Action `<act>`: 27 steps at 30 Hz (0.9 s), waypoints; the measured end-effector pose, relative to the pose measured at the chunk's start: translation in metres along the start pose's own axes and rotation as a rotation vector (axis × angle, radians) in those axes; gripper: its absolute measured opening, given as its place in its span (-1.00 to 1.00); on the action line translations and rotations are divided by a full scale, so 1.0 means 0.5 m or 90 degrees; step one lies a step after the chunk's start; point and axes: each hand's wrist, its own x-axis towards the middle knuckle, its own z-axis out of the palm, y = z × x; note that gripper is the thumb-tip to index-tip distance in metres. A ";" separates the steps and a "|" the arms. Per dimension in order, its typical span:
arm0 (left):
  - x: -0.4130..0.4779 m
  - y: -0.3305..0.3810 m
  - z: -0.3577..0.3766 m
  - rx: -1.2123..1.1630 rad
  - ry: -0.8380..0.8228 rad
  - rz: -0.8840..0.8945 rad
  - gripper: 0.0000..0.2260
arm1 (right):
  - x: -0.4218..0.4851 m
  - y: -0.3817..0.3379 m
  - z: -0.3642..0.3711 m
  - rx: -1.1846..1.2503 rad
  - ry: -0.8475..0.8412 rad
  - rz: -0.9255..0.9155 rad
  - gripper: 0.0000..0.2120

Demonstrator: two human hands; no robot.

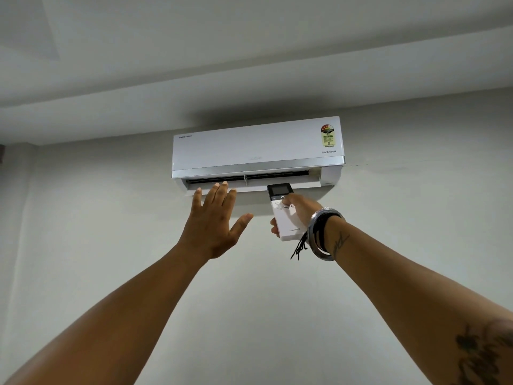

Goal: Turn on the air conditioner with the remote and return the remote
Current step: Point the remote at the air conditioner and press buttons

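Right hand (pixel 301 211) gripping white remote (pixel 283 215), thumb on its buttons, left hand (pixel 215 220) raised with fingers spread below wall-mounted air conditioner (pixel 256 150), louvre open

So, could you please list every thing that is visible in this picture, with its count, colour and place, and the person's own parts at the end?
air conditioner: one, white, mounted high on the wall, its bottom flap open.
energy label sticker: one, red, yellow and green, upper right of the air conditioner's front.
remote: one, white with a dark screen, held up below the air conditioner.
wall: one, pale grey-white, behind everything.
ceiling: one, pale grey-white, above.
bangles: several, silver and black, on the right wrist.
left hand: one, open and empty, fingers spread, raised below the flap.
right hand: one, gripping the remote, thumb on its buttons.
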 end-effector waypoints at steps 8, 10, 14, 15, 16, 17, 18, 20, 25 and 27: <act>0.005 0.007 0.004 0.001 -0.004 0.001 -0.27 | -0.014 0.013 0.005 -0.024 -0.009 -0.053 -0.59; 0.005 0.010 0.005 -0.003 -0.006 0.000 -0.26 | -0.020 0.012 0.008 -0.011 0.005 -0.058 -0.56; 0.004 0.013 0.010 0.010 -0.014 0.003 -0.26 | -0.032 0.008 0.009 0.008 0.033 -0.051 -0.59; 0.004 0.013 0.011 0.011 -0.014 0.003 -0.26 | -0.036 0.005 0.009 0.011 0.038 -0.048 -0.61; 0.004 0.013 0.012 0.011 -0.013 0.003 -0.26 | -0.041 0.002 0.010 0.007 0.047 -0.046 -0.65; 0.003 0.012 0.012 0.011 -0.013 0.004 -0.25 | -0.046 0.000 0.011 -0.011 0.062 -0.048 -0.66; 0.002 0.011 0.013 0.014 -0.013 0.005 -0.25 | -0.049 -0.001 0.013 -0.038 0.078 -0.053 -0.62; 0.000 0.010 0.015 0.017 -0.011 0.009 -0.27 | -0.050 0.001 0.014 -0.119 0.114 -0.072 -0.45; -0.009 0.010 0.024 0.034 -0.013 0.014 -0.33 | -0.015 0.033 0.001 -0.435 0.266 -0.144 -0.40; -0.012 0.008 0.028 0.059 -0.026 0.017 -0.35 | -0.006 0.042 -0.004 -0.507 0.299 -0.180 -0.45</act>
